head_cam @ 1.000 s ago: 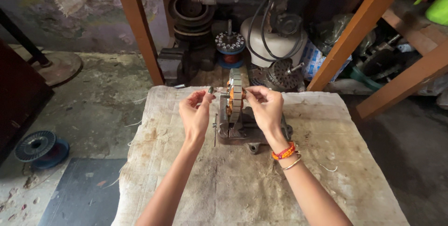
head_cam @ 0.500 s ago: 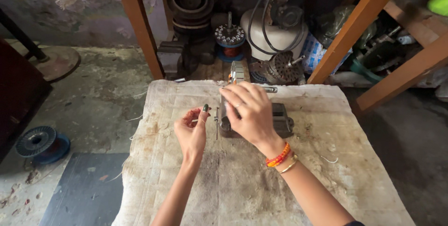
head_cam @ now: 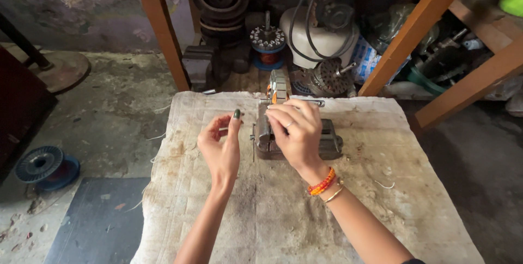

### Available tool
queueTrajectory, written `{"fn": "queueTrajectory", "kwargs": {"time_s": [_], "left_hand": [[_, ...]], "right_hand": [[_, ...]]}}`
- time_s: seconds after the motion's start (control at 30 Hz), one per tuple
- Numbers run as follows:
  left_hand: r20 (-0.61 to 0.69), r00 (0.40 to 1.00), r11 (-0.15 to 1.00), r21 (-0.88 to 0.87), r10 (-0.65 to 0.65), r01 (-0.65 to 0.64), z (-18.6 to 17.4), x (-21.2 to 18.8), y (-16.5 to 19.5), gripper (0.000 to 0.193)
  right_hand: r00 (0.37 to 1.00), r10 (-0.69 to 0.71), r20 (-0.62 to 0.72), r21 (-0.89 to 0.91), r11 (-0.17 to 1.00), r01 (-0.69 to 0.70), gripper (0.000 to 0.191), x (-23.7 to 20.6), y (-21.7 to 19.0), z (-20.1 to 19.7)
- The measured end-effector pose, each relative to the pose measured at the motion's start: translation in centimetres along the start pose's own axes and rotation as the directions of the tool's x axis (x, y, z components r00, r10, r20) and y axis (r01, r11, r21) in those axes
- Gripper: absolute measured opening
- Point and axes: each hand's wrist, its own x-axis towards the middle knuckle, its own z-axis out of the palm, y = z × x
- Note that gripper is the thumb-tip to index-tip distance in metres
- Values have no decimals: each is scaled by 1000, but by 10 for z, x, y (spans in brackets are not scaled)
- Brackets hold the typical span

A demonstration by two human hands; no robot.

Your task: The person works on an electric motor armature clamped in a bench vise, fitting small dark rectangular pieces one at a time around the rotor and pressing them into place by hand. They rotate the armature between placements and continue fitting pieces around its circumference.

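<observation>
Head view, left hand: your left hand [head_cam: 220, 145] is hovering over the cloth-covered worktop [head_cam: 283, 209], a little left of the middle and closer to the far edge. The thumb and the first finger are pinching together, the other fingers are curling loose. What they are pinching is too thin to tell.

Head view, right hand: your right hand [head_cam: 297, 133] is lying on top of the small metal vise [head_cam: 327, 138]. The fingers are bending down over its left part; I cannot tell if they are gripping something there.

Head view, vise: it is sitting on the worktop near the middle of the far edge. It is holding a stator core with orange winding [head_cam: 278, 87], which is standing upright just behind your right fingers.

Head view, wrist: orange bead bracelets [head_cam: 322, 182] are sitting on your right wrist.

Head view, floor: a blue wire spool [head_cam: 46, 167] is lying well apart from the left edge of the worktop.
</observation>
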Motion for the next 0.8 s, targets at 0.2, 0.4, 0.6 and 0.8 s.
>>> {"fn": "queueTrajectory", "kwargs": {"time_s": [0.2,0.4,0.6,0.8], "left_hand": [[63,996,998,-12,58,-57,13,11,23,19],[107,991,997,1,79,-80,21,13,24,19],[92,992,996,24,82,-85,20,14,22,18],[106,991,996,29,78,-81,19,13,25,18]], "right_hand": [[985,170,-14,140,976,-166,12,-4,3,-4],[940,339,26,298,895,-331,11,-8,9,-8],[978,207,36,202,956,-210,13,-5,5,-11],[995,92,37,92,991,-95,13,-2,3,-15]]}}
